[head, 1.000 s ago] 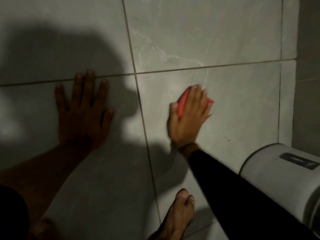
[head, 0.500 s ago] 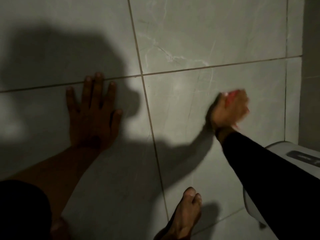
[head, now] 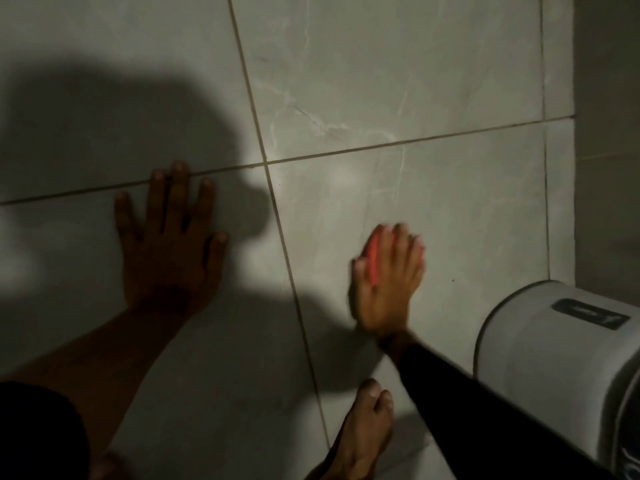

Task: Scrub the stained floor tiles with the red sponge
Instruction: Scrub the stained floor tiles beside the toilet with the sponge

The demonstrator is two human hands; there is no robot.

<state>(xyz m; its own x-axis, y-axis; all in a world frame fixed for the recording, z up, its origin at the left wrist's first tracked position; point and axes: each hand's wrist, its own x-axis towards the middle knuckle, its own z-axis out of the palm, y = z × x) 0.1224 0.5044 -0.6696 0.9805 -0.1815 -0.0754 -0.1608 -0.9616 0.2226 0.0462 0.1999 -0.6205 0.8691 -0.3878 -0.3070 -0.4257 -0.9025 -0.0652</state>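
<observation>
White bin (head: 561, 368) — lower right corner

The right hand (head: 386, 282), blurred, presses the red sponge (head: 373, 261) flat on a pale grey floor tile (head: 467, 209), fingers spread over it. The left hand (head: 169, 247) lies palm-down in shadow across the grout line (head: 287, 271). A bare foot (head: 363, 434) rests below; a white bin (head: 561, 358) stands at right.
</observation>
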